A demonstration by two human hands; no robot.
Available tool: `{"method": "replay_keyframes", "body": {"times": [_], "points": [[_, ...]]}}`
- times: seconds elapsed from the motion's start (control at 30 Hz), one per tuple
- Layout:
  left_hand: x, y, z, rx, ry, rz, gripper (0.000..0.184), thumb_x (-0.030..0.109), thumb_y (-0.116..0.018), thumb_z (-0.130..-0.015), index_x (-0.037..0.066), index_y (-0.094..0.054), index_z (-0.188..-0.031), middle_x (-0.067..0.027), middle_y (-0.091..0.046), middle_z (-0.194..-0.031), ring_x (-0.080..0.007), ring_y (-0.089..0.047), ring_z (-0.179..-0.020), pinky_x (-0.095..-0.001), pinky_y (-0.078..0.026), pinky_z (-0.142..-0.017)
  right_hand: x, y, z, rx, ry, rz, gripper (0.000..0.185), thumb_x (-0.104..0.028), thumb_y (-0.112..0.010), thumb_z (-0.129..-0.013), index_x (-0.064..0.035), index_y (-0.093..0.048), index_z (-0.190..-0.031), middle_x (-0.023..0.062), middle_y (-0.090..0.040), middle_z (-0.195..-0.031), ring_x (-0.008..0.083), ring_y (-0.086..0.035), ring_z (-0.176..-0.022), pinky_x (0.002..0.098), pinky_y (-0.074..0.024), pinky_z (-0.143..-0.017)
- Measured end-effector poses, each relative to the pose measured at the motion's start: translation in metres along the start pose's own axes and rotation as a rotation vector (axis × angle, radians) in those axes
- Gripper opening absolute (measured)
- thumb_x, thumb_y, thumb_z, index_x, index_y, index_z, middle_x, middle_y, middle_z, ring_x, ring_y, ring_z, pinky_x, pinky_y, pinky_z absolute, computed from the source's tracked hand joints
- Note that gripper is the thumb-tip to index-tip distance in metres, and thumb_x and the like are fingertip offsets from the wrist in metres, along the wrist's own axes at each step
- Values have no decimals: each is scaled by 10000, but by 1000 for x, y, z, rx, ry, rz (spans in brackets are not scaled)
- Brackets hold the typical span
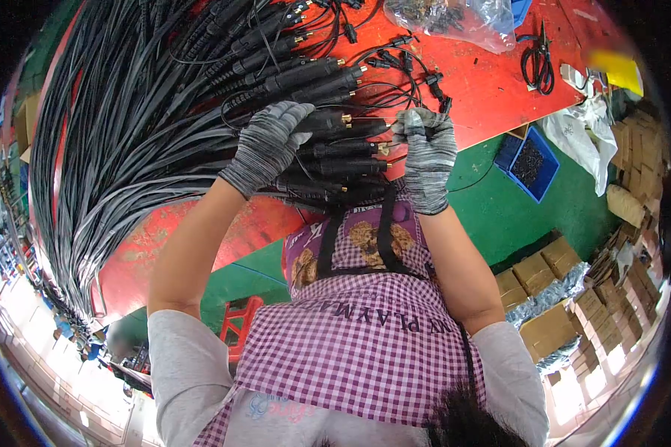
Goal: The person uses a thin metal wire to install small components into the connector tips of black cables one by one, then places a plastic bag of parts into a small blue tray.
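The left hand and the right hand, both covered by grey striped gloves, are held just apart, facing each other, with their fingers drawn in. Beneath and beyond them the red surface is spread, its left side buried under a thick sheaf of black cables. Near the far edge a clear plastic bag is seen with small parts inside. Right of the surface, lower down, a blue box is filled with tiny dark pieces. Scissors are laid near the right edge. Between the left thumb and fingers a black plug is gripped, its brass tip pointed rightward. From there a thin strand is stretched to the pinched right fingertips.
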State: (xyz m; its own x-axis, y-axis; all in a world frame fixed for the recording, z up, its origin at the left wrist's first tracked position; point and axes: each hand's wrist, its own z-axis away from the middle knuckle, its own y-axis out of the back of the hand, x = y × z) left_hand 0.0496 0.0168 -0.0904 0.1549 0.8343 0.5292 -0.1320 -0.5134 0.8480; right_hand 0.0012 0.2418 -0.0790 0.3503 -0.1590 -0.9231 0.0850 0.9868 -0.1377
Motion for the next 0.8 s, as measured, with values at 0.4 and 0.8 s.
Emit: {"method": "replay_keyframes", "body": {"times": [0.4,0.8], "points": [[3,5,-2,47,39,-36,406,134,-618,-702,87,-524,-1095,-113,-549,-998,-274,-523,-923,-355,-428,-816,-8,-5,-8,-185,446,371,87,-105,-573,-819,-53,-504,-830,45,-599,-717,83,-557,-584,196,-452,-518],[1,11,-1,163,9,-64,420,138,-637,-673,110,-547,-1082,-91,-549,-1007,-258,-525,-922,-348,-428,-814,6,-50,-10,-280,-42,88,107,-21,-657,-728,-29,-569,-788,26,-594,-750,78,-525,-664,214,-453,-643]]}}
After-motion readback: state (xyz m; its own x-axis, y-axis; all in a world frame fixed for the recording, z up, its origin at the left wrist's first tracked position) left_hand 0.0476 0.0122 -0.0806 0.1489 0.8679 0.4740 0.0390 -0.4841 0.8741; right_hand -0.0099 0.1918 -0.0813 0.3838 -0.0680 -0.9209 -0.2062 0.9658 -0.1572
